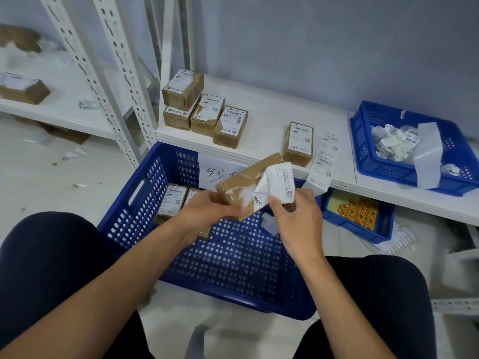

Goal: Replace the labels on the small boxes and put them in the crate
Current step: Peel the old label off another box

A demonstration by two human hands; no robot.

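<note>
My left hand (207, 208) grips a small brown cardboard box (243, 181) above the big blue crate (145, 193). A white label (278, 183) is half peeled off the box, and my right hand (295, 216) pinches its lower edge. White paper scraps stay stuck on the box's top. Two labelled boxes (172, 200) lie inside the crate at its far left. On the white shelf (272, 110) stand a cluster of several labelled boxes (204, 110) and a single labelled box (298, 143). A strip of fresh labels (324, 159) hangs over the shelf edge.
A smaller blue basket (363, 156) on the shelf's right end holds crumpled old labels and backing paper. Under the shelf sits a low blue tray (357, 229) with red and yellow packs. White rack uprights (121, 81) stand at the left. My knees flank the crate.
</note>
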